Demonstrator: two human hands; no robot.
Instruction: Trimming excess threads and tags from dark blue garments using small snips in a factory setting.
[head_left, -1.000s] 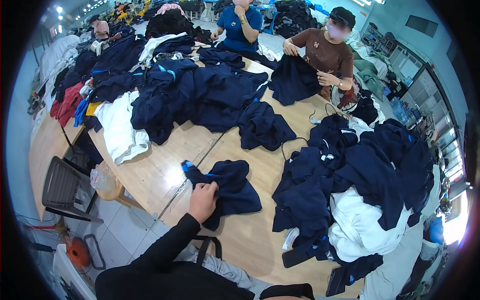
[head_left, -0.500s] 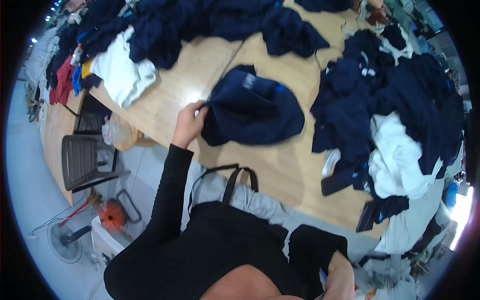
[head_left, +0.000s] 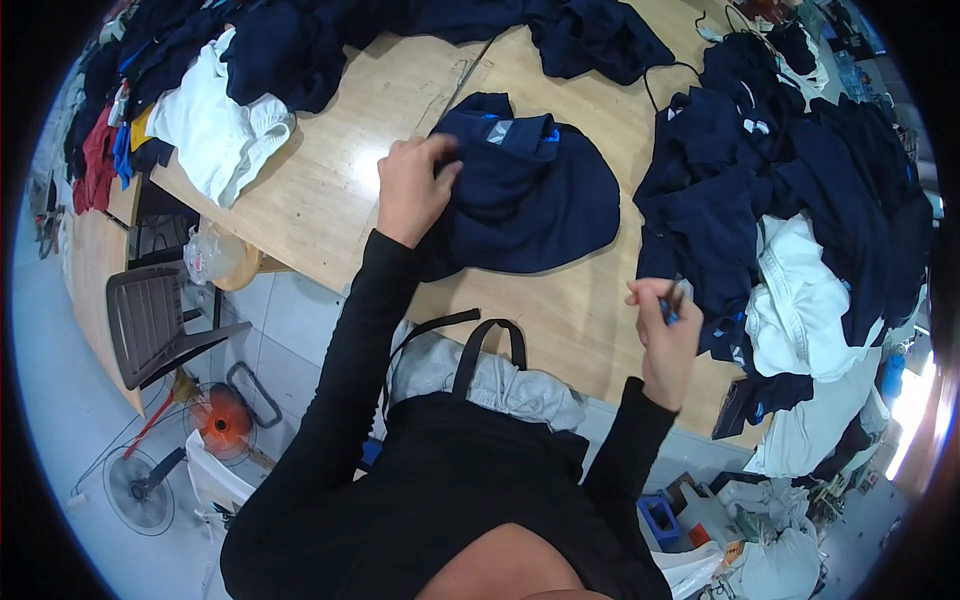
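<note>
A dark navy garment (head_left: pixel 535 195) lies crumpled on the wooden table (head_left: pixel 345 180), its collar with a grey label turned up. My left hand (head_left: pixel 412 185) grips the garment's left edge with closed fingers. My right hand (head_left: pixel 665 335) is raised near the table's front edge at the right, pinching a small blue object (head_left: pixel 668 312) between the fingertips. It hovers beside a heap of navy clothes (head_left: pixel 760 180). Both my arms wear black sleeves.
White garments (head_left: pixel 215 125) and more navy clothes cover the table's far left and right sides. A grey plastic chair (head_left: pixel 150 320), an orange fan (head_left: pixel 220 420) and a floor fan (head_left: pixel 140 490) stand at the left. A grey bag with black straps (head_left: pixel 485 370) lies on my lap.
The view has tilted further down toward my lap. My left hand still holds the navy garment. My right hand has come up into view at the right, pinching a small blue object.
</note>
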